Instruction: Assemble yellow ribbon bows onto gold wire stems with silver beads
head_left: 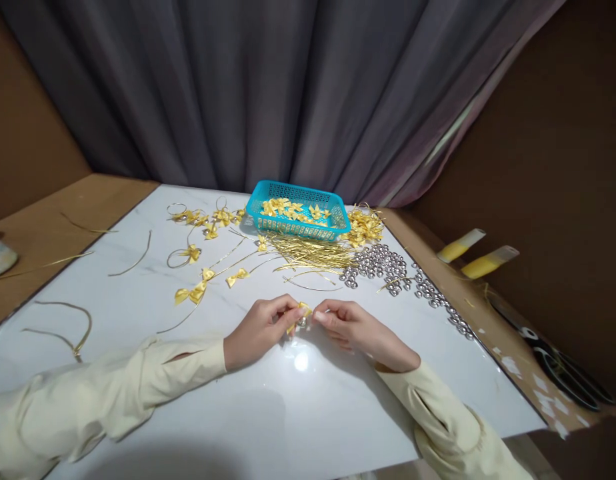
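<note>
My left hand (261, 330) and my right hand (355, 327) meet over the white table (298, 407), fingertips pinched together on a small gold ribbon bow (303, 310) with what looks like a silver bell under it. Both wrists rest on the tabletop in cream sleeves. Just beyond my hands lie a bundle of gold wire ties (313, 257) and a heap of silver bells (383, 265). Finished gold bows (193, 292) with wire tails lie to the left.
A turquoise basket (299, 230) holding gold bows stands at the back centre, more gold bows (363, 227) beside it. Loose gold wires (71, 327) lie at the left. Black scissors (558, 363) and two yellow tubes (481, 257) sit on the brown surface at the right.
</note>
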`<action>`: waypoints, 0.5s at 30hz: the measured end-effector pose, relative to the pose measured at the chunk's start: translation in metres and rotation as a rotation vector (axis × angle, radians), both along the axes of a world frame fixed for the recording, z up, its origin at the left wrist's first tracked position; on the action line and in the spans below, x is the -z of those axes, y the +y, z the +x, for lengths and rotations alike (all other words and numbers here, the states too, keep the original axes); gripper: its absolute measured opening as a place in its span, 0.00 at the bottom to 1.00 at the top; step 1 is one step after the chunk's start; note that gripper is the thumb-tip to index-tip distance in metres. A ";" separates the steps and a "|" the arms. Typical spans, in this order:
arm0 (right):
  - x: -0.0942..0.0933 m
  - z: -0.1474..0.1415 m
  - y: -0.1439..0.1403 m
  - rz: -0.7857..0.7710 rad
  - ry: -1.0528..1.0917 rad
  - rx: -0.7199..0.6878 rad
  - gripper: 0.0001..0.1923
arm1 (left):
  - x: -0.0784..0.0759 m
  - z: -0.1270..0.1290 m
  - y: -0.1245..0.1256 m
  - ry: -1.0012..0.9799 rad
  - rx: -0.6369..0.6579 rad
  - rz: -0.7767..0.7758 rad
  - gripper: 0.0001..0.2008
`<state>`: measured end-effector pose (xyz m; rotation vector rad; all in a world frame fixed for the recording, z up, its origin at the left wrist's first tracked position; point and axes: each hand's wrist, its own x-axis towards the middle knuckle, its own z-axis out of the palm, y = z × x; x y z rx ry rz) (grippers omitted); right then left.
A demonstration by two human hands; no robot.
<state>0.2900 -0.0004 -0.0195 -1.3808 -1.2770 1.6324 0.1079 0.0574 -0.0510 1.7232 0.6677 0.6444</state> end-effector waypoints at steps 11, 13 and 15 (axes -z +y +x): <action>0.002 0.037 0.008 -0.011 -0.009 -0.017 0.21 | -0.018 -0.006 0.019 -0.106 -0.212 0.083 0.11; 0.005 0.036 0.008 -0.026 0.078 -0.007 0.20 | -0.025 -0.008 0.020 -0.136 -0.239 0.107 0.11; 0.010 0.034 0.008 -0.037 0.149 -0.016 0.19 | -0.032 -0.009 0.020 -0.172 -0.241 0.100 0.10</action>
